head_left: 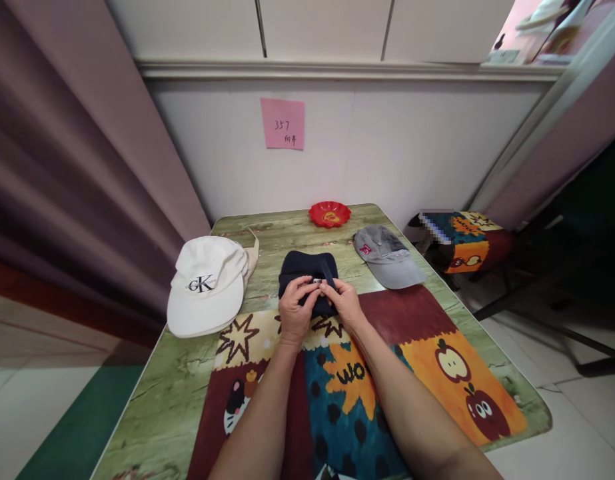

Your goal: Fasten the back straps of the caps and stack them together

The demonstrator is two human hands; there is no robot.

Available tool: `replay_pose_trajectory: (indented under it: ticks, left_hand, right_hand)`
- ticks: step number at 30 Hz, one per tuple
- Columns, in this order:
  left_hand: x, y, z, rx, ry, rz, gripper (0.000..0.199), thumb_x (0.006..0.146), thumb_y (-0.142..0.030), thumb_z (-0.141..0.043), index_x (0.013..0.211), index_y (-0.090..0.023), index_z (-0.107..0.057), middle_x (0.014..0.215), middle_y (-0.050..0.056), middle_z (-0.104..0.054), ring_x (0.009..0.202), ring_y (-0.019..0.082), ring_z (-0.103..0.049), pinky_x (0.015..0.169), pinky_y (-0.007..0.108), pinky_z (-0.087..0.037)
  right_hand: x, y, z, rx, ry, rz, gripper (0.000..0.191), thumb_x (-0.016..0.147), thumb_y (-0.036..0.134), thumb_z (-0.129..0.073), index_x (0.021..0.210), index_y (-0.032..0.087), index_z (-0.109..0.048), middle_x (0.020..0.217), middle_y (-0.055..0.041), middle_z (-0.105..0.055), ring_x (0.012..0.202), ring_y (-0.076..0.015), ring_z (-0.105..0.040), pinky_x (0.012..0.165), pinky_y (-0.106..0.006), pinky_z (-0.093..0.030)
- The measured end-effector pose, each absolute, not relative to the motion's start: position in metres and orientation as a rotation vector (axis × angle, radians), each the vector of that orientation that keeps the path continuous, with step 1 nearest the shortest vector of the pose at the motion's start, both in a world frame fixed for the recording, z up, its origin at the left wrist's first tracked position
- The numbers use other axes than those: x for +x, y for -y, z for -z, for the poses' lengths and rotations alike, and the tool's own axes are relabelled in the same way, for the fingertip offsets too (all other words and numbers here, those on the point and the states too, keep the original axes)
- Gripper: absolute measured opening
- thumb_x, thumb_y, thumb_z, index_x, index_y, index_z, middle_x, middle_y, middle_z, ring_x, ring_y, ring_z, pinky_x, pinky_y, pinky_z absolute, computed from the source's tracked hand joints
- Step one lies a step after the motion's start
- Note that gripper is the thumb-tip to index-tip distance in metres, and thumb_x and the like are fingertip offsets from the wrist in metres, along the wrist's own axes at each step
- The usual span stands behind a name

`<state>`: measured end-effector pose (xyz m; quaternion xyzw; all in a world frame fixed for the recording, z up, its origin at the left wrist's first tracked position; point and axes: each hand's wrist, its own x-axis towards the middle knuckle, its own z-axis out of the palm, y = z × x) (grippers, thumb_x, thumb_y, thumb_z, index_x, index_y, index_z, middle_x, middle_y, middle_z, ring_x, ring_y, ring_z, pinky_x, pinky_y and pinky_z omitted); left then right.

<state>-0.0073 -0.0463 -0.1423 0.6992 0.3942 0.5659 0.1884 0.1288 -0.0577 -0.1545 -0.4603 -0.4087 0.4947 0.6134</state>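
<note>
A dark navy cap [307, 262] lies at the middle of the table, partly covered by my fingers. My left hand [296, 308] pinches the cap near a small metallic buckle [317, 281]. Close against it, my right hand [343, 300] has thumb and finger closed on the cap's strap [328, 273], whose loose end sticks up. Both sets of fingertips nearly meet at the buckle. To the left sits a white cap [207, 283] with black letters on its front. A grey cap [390, 257] with a small red mark rests to the right.
A red scalloped dish [330, 215] stands at the table's back edge. Under my forearms lies a colourful printed mat [437, 373] on the green wood-patterned table [152, 393]. A stool with a patterned cover [467, 240] is beyond the right edge; curtains hang at both sides.
</note>
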Motion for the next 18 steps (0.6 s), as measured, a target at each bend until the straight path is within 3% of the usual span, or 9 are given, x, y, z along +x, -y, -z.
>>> replay_pose_trajectory:
  ticks: [6,9,12,18]
  left_hand:
    - [-0.007,0.049,0.136,1.780,-1.137,-1.553,0.013,0.086,-0.031,-0.066,0.084,-0.020,-0.072,0.103,0.008,-0.068,0.096,0.020,-0.065,0.083,0.036,-0.055]
    - [-0.011,0.045,0.137,1.621,-1.136,-1.583,0.015,0.083,-0.034,-0.068,0.081,-0.019,-0.068,0.102,0.009,-0.066,0.095,0.020,-0.065,0.080,0.033,-0.054]
    - [-0.016,0.040,0.140,1.365,-1.143,-1.652,0.017,0.078,-0.034,-0.071,0.078,-0.018,-0.065,0.094,0.006,-0.065,0.089,0.018,-0.064,0.079,0.030,-0.052]
    - [-0.021,0.034,0.142,0.997,-1.005,-1.504,0.016,0.072,-0.029,-0.073,0.079,-0.017,-0.066,0.068,-0.003,-0.059,0.059,0.009,-0.052,0.061,0.022,-0.043]
  right_hand:
    - [0.127,0.059,0.154,-1.046,1.032,-1.102,0.039,0.083,0.055,-0.064,0.082,0.017,-0.070,0.070,0.0002,-0.062,0.050,-0.0081,-0.044,0.049,-0.023,-0.035]
    - [0.128,0.058,0.153,-1.020,1.019,-1.110,0.043,0.089,0.056,-0.054,0.102,0.018,-0.068,0.069,0.0014,-0.061,0.046,-0.0075,-0.043,0.046,-0.022,-0.034]
    - [0.135,0.056,0.151,-1.024,0.971,-1.055,0.045,0.088,0.051,-0.056,0.120,0.019,-0.057,0.066,0.0045,-0.061,0.042,-0.0073,-0.041,0.044,-0.021,-0.034]
    - [0.157,0.058,0.132,-1.092,0.918,-0.869,0.022,0.081,0.037,-0.062,0.094,0.019,-0.063,0.090,-0.0035,-0.069,0.066,-0.0112,-0.061,0.066,-0.026,-0.051]
